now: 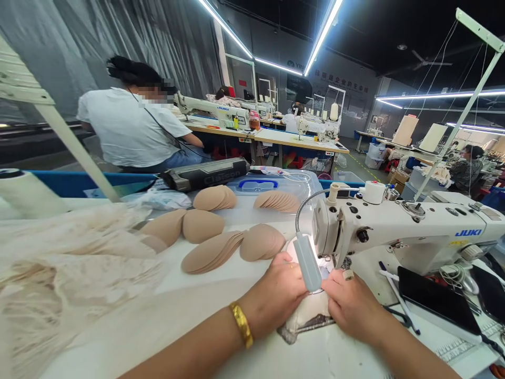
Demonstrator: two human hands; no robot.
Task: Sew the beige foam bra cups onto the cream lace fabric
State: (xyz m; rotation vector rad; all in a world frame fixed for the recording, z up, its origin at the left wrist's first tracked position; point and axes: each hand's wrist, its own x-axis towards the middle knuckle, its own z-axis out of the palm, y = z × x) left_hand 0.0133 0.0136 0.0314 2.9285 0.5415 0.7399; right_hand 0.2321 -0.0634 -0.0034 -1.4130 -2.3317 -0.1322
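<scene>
Beneath the head of a white sewing machine [394, 226], a pale fabric piece [292, 248] lies under a lit grey gooseneck lamp [308, 262]. My left hand [278, 292], with a gold bracelet at the wrist, is closed on the left side of this fabric; the lamp hides some fingertips. On the right, my right hand [351, 300] is closed with its thumb and fingers pinched at the fabric's near edge. A light ring [347, 274] sits on one of its fingers. The needle area is mostly hidden by the lamp and hands.
Several stacks of beige oval pads [213, 251] lie left of the machine. Sheer cream fabric [79, 273] covers the table's left side. Behind stand a clear plastic box [276, 184] and a black cylinder [205, 173]. A black phone [437, 302] lies at right. A co-worker [130, 126] sits ahead.
</scene>
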